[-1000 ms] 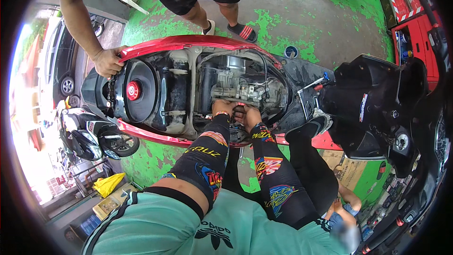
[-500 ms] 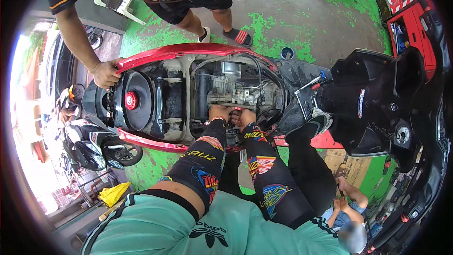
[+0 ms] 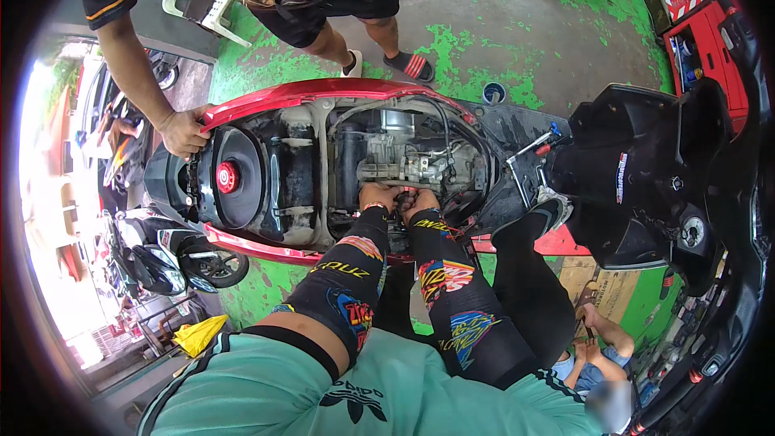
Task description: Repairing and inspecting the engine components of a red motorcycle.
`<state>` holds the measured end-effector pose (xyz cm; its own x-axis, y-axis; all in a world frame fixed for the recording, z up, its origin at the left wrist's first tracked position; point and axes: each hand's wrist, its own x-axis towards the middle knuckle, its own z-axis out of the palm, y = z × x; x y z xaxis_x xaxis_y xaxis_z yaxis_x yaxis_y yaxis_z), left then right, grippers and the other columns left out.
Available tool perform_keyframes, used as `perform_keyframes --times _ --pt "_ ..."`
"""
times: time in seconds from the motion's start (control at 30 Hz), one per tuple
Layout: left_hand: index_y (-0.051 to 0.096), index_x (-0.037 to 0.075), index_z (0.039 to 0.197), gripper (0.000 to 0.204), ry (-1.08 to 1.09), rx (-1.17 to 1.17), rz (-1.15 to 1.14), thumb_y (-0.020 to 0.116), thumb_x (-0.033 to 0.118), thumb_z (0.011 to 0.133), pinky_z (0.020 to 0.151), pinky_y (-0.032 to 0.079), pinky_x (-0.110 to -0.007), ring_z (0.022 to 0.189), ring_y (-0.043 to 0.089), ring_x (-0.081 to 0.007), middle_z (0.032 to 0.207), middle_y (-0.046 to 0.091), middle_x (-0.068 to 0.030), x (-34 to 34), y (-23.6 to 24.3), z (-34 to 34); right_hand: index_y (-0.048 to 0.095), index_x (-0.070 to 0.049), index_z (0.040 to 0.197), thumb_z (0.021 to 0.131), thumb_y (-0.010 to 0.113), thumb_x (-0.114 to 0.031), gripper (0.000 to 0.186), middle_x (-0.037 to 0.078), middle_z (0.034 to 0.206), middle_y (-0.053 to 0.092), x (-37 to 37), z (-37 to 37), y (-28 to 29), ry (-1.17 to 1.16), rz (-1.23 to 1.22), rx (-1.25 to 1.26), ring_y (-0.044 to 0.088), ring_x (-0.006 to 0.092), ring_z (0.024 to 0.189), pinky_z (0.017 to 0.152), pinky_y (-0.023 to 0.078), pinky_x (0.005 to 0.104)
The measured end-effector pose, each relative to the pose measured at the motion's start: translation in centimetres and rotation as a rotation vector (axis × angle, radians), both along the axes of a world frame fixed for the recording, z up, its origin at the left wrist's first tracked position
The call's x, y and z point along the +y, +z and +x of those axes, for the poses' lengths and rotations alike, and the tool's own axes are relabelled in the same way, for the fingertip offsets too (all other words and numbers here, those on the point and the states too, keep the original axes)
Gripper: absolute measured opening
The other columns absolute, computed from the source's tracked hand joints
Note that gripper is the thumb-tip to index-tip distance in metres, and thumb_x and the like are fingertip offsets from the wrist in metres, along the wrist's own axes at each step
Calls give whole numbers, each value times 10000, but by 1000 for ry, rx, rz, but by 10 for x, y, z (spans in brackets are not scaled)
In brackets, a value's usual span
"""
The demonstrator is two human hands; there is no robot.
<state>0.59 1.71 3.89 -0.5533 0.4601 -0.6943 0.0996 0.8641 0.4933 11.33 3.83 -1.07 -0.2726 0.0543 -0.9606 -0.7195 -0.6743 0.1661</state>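
Left hand point(image 3: 378, 196) and right hand point(image 3: 421, 203) crowded the engine point(image 3: 416, 167)! | grips hidden, couldn't tell | tight space risked scraped knuckles

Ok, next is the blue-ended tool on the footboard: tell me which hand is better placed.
Right, most likely: the right hand is nearer the blue-ended tool, while the left hand is farther off. Both are at the engine.

What seems a yellow cloth point(image 3: 199, 334) lies near a parked motorcycle point(image 3: 168, 252).
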Motion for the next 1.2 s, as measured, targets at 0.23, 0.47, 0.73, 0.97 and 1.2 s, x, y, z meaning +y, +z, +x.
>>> perform_keyframes --times 0.23,0.47,0.73,0.97,1.2 --pt "714 -80 747 311 -21 34 -7 860 192 785 483 517 -312 532 661 -168 660 699 -111 -4 2 0 476 -107 723 914 423 -153 204 21 594 422 -22 -4 -28 256 210 -100 393 159 478 445 334 308" --pt "745 -1 731 396 -239 144 32 794 390 769 665 554 -389 589 698 -270 649 703 -148 -8 -23 7 644 -75 945 942 495 -183 184 55 713 636 -4 31 28 183 242 -35 482 162 492 447 393 325" --pt "716 322 1183 462 -858 292 -39 809 327 730 881 524 -419 913 692 -348 1057 728 -127 -17 -58 -46 590 -53 965 962 638 -291 243 51 758 626 26 177 209 486 904 -1107 519 131 467 429 428 288" --pt "736 -44 801 577 -416 243 184 852 508 682 731 515 -429 656 672 -340 711 702 -203 -7 -50 -16 558 18 1180 885 774 -212 431 80 954 614 52 352 321 -225 830 -2167 534 99 737 693 470 238" --pt "734 -29 948 542 -707 431 243 931 363 631 764 518 -425 791 710 -324 959 740 -211 -17 -67 -35 638 19 886 738 855 -170 323 132 875 618 77 359 317 -232 619 -2228 622 235 745 665 511 357"
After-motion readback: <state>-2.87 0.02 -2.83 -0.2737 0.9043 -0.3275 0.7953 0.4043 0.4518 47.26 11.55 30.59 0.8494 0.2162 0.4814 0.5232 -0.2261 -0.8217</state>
